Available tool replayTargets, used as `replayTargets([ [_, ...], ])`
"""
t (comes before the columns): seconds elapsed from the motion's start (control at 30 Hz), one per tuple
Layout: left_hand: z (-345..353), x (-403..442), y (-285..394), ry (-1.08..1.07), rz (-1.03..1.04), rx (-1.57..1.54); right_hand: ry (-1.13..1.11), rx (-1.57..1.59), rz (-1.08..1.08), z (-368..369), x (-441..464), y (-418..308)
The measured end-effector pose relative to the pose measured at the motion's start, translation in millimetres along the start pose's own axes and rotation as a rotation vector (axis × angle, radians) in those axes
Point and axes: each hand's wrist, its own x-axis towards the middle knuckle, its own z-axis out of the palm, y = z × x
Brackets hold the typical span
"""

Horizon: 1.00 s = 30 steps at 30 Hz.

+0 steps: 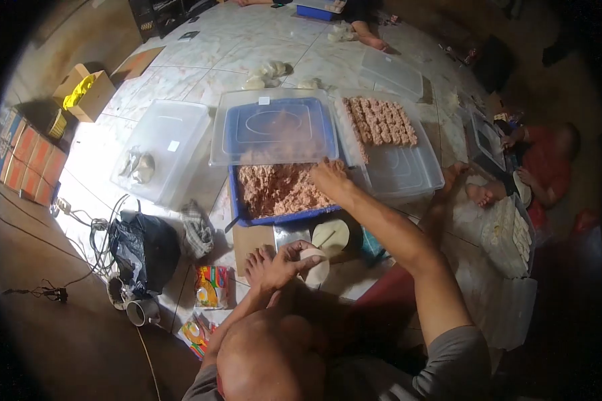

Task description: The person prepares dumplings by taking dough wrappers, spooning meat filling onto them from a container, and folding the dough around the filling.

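My left hand (pixel 289 266) is closed round the edge of a pale, round dough wrapper (pixel 316 271), low in front of me. My right hand (pixel 330 179) is at the right side of a blue tub (pixel 287 218) of minced filling (pixel 274 190). Its fingers look curled against the filling, and the tips are hidden. A clear lid (pixel 274 127) covers the tub's far part. Between the tub and my left hand lie more round wrappers (pixel 331 236), with a thin dark stick across them.
A clear tray (pixel 408 170) at right holds rows of filling lumps (pixel 381 120). At left are another clear container (pixel 174 144), a black plastic bag (pixel 144 247), cables, a metal mug (pixel 142 312) and colourful packets (pixel 212 287). Another person (pixel 545 164) sits at far right beside a tray (pixel 508 240).
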Motion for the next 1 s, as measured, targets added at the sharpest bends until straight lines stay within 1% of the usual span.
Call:
replayTargets([
  [0.03, -3, 4, -20, 0.004, 0.005, -0.005, 0.005, 0.019, -0.010, -12, -3, -1],
  [0.07, -4, 14, -58, 0.321, 0.121, 0.475, 0.010, 0.037, -0.021, -22, -3, -1],
  [0.1, -7, 19, -72, 0.467, 0.189, 0.711, 0.007, 0.032, -0.028, -32, -5, -3],
  [0.13, -10, 22, -81, 0.638, 0.224, 0.946, 0.023, 0.042, -0.099, -37, -7, -3],
  [0.17, -16, 28, -87, 0.395, 0.161, 0.226, 0.040, 0.053, -0.170, -42, -10, -4],
  [0.2, -16, 28, -86, 0.229, 0.185, -0.219, 0.036, 0.051, -0.175, -41, -10, -6],
  [0.23, -16, 28, -83, 0.081, 0.149, -0.661, 0.108, 0.031, -0.235, -40, -9, -8],
  [0.27, -18, 30, -87, 0.083, 0.153, -0.662, 0.182, 0.011, -0.296, -40, -7, -11],
  [0.3, -23, 35, -95, 0.118, 0.170, -0.614, 0.186, 0.008, -0.298, -41, -5, -20],
  [0.37, -24, 36, -98, 0.155, 0.191, -0.562, -0.087, -0.158, -0.299, -40, -6, -47],
  [0.4, -20, 35, -94, 0.125, 0.211, -0.663, -0.082, -0.158, -0.300, -37, -11, -54],
  [0.43, -19, 33, -91, 0.096, 0.229, -0.764, -0.014, -0.165, -0.319, -33, -15, -62],
  [0.47, -20, 31, -89, 0.103, 0.226, -0.761, 0.052, -0.166, -0.339, -29, -16, -68],
  [0.53, -21, 24, -90, 0.068, 0.231, -0.807, -0.092, -0.063, -0.268, -50, -15, -47],
  [0.57, -24, 27, -99, 0.029, 0.234, -0.846, -0.043, 0.197, -0.234, -54, -18, -35],
  [0.6, -28, 31, -108, 0.031, 0.232, -0.848, -0.044, 0.199, -0.236, -52, -18, -36],
  [0.67, -32, 35, -123, 0.060, 0.241, -0.988, 0.182, 0.230, -0.159, -39, -22, -40],
  [0.7, -28, 32, -115, 0.057, 0.245, -0.983, 0.238, 0.140, -0.190, -11, -14, -42],
  [0.73, -22, 27, -100, 0.094, 0.218, -0.975, 0.101, 0.095, -0.194, -8, -11, -52],
  [0.8, -26, 27, -93, 0.139, 0.194, -0.959, 0.212, 0.240, -0.316, -8, -19, -60],
  [0.83, -30, 28, -99, 0.048, 0.220, -0.929, 0.008, 0.197, -0.271, -28, -12, -59],
  [0.87, -34, 28, -107, -0.043, 0.243, -0.898, 0.008, 0.202, -0.260, -37, -12, -54],
  [0.9, -35, 25, -108, -0.041, 0.237, -0.892, 0.057, 0.196, -0.225, -28, -11, -53],
  [0.93, -35, 24, -105, 0.025, 0.206, -0.917, 0.108, 0.184, -0.188, -20, -10, -51],
  [0.97, -33, 23, -102, 0.088, 0.178, -0.941, 0.112, 0.182, -0.183, -12, -11, -52],
  [1.0, -32, 22, -93, 0.082, 0.183, -0.933, 0.077, 0.186, -0.212, -10, -13, -58],
])
